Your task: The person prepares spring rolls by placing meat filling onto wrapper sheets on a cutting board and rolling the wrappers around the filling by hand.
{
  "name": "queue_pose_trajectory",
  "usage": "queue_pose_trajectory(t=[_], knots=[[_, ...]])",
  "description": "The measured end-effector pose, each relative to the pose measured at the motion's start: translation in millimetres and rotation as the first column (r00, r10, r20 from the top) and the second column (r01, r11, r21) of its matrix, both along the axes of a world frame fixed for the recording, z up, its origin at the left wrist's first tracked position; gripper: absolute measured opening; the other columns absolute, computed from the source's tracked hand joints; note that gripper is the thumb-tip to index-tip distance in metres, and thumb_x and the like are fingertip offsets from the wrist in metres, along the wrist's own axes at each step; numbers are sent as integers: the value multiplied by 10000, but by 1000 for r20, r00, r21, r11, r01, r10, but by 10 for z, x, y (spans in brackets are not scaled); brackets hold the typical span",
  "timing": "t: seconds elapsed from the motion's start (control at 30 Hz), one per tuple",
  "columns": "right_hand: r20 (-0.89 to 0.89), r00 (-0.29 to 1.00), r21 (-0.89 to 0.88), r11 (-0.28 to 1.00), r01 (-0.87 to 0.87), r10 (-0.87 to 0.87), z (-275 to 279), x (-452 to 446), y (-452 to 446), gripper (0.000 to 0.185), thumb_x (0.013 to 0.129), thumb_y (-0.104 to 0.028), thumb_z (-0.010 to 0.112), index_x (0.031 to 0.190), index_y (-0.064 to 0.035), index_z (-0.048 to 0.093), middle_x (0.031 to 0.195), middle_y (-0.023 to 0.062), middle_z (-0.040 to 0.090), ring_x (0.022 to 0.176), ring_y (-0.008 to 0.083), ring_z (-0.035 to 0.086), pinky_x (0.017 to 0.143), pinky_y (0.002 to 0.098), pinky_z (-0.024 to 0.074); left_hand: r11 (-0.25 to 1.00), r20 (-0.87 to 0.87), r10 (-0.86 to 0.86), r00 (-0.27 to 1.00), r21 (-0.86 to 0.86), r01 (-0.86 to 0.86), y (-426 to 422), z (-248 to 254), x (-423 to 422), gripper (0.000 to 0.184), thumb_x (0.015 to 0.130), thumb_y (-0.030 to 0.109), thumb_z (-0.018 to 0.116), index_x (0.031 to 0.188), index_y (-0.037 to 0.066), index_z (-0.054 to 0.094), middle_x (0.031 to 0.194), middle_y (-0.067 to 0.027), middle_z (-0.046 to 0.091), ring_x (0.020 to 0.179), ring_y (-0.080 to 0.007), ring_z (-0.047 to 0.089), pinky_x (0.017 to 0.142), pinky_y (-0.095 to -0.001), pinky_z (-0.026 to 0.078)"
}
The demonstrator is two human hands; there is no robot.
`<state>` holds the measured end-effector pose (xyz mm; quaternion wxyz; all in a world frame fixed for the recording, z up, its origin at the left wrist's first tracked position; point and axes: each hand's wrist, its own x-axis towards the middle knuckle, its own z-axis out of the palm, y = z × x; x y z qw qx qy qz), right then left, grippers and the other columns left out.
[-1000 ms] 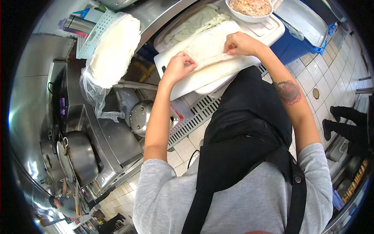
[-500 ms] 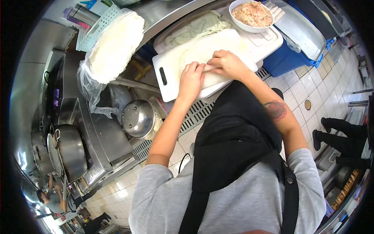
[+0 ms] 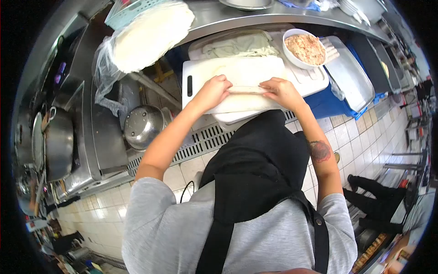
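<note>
Left hand (image 3: pixel 213 94), right hand (image 3: pixel 284 93) pinch roll (image 3: pixel 246 90) at both ends; other rolls (image 3: pixel 331 51) look done; filling (image 3: pixel 305 49) and pale sheets (image 3: pixel 153 37) remain.

1. The roll (image 3: pixel 246 90) is pale, slim and long.
2. It lies almost straight across the white cutting board (image 3: pixel 200 68).
3. Its ends meet the left hand (image 3: pixel 213 93) and the right hand (image 3: pixel 280 92).

Left side — large cylindrical steel pot (image 3: pixel 60 145), round shiny metal vessel (image 3: pixel 142 128) beside slotted floor grate (image 3: pixel 209 142). Right — person in black trousers (image 3: pixel 375 204), white floor tiles (image 3: pixel 360 142).
</note>
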<state>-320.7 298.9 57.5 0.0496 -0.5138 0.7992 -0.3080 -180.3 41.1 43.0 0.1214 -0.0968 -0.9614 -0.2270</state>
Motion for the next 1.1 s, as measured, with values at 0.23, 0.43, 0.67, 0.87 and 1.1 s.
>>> queue_pose_trajectory(t=[0.23,0.43,0.67,0.87,1.1], knots=[[111,993,156,987,-43,26,12,-294,-90,159,773,-178,789,872,-64,739,812,126,711,744,253,694,700,359,539,981,288,-148,946,167,103,-282,264,-279,164,763,94,750,852,12,639,787,-134,688,755,-246,683,692,-374,537],[-98,991,238,969,-65,90,90,-393,-212,141,787,-189,737,858,-70,762,809,151,695,766,326,668,736,413,529,990,273,-122,954,102,98,-388,189,-413,162,774,114,743,912,32,721,821,-150,699,805,-262,685,743,-364,535],[-110,983,-10,988,-152,150,102,-206,-398,155,810,-108,679,949,-75,739,876,143,703,819,347,674,760,404,537,998,150,-41,988,57,32,-397,-11,-472,199,784,83,711,968,9,727,903,-181,699,839,-300,688,781,-383,539],[-74,990,20,993,-116,117,58,-188,-190,155,812,-105,731,959,-57,726,897,116,719,813,269,715,759,359,563,996,74,-79,994,55,75,-316,63,-272,296,747,36,727,1037,-15,698,943,-181,708,870,-309,698,776,-387,549],[176,984,143,989,-33,7,86,-327,-269,164,795,-90,765,950,-37,754,863,128,741,809,226,725,749,314,561,997,276,-68,959,56,54,-397,175,-409,285,745,18,732,1028,11,696,864,-149,719,811,-259,699,758,-349,544]])
